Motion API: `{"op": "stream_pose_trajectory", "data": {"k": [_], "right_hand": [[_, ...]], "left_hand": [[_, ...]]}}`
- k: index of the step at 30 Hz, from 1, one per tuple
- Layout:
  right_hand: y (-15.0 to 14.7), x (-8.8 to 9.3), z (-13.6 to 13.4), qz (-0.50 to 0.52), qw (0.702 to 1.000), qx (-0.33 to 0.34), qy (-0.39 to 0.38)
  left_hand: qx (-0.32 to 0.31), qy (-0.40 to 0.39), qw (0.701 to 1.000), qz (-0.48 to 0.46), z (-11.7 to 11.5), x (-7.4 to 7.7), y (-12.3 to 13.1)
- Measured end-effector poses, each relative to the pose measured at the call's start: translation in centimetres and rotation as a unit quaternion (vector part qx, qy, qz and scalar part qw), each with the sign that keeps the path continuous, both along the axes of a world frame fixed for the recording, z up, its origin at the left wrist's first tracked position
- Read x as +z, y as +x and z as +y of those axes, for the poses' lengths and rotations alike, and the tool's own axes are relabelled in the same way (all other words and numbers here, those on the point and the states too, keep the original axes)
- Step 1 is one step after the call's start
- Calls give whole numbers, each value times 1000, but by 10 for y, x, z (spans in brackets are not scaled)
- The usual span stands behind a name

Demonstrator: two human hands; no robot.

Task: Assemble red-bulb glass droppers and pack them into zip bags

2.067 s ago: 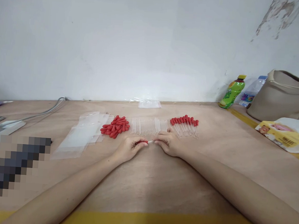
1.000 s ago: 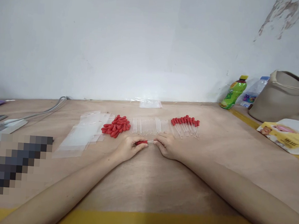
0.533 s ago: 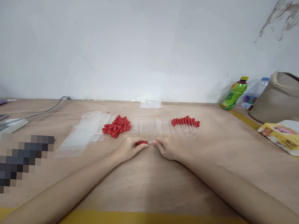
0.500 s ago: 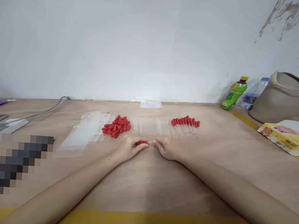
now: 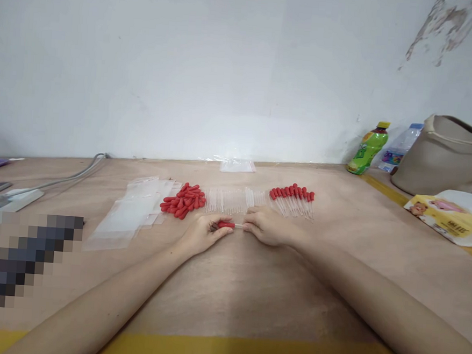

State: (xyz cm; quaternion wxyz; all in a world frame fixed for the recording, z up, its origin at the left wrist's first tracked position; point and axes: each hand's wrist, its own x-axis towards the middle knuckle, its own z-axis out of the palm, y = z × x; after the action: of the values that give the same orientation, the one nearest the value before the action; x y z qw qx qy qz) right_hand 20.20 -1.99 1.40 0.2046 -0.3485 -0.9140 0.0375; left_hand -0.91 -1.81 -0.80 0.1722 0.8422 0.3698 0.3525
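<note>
My left hand (image 5: 202, 234) pinches a red rubber bulb (image 5: 226, 225) at the middle of the wooden table (image 5: 227, 295). My right hand (image 5: 265, 226) pinches the clear glass tube (image 5: 238, 226) that enters that bulb; the two hands almost touch. Just behind them lies a heap of loose red bulbs (image 5: 182, 199), a row of bare clear tubes (image 5: 234, 199), and a row of tubes with red bulbs fitted (image 5: 292, 198).
Clear plastic bags (image 5: 130, 213) lie left of the bulbs, another bag (image 5: 237, 166) by the wall. A grey cable (image 5: 72, 175) and flat objects sit far left. A green bottle (image 5: 368, 147), a water bottle (image 5: 400, 146), a beige bag (image 5: 450, 154) and a yellow packet (image 5: 451, 215) stand at right.
My hands stayed together on the bulb and tube. The right hand has shifted slightly up and back; the red bulb now shows a little more between the fingers.
</note>
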Motion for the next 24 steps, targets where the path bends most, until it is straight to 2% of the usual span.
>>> {"op": "stream_pose_trajectory", "data": {"k": [2, 4, 7, 9, 11, 15, 24], "right_hand": [[12, 7, 6, 23, 999, -36, -16], [29, 13, 15, 77, 987, -135, -47], [55, 15, 30, 148, 929, -330, -79], [67, 11, 36, 143, 894, -419, -66], [73, 4, 40, 117, 870, -476, -57], [72, -7, 41, 54, 850, -519, -67], [63, -8, 37, 24, 852, -521, -49]], "left_hand": [[20, -9, 1000, -10, 1, -1, -1], [29, -9, 1000, -9, 1, 0, -2], [27, 4, 1000, 14, 0, 3, -1], [25, 9, 999, 31, 0, 5, 0], [24, 8, 999, 37, -1, 7, 1], [25, -4, 999, 42, -1, 8, 1], [26, -7, 998, 51, -2, 10, 2]]}}
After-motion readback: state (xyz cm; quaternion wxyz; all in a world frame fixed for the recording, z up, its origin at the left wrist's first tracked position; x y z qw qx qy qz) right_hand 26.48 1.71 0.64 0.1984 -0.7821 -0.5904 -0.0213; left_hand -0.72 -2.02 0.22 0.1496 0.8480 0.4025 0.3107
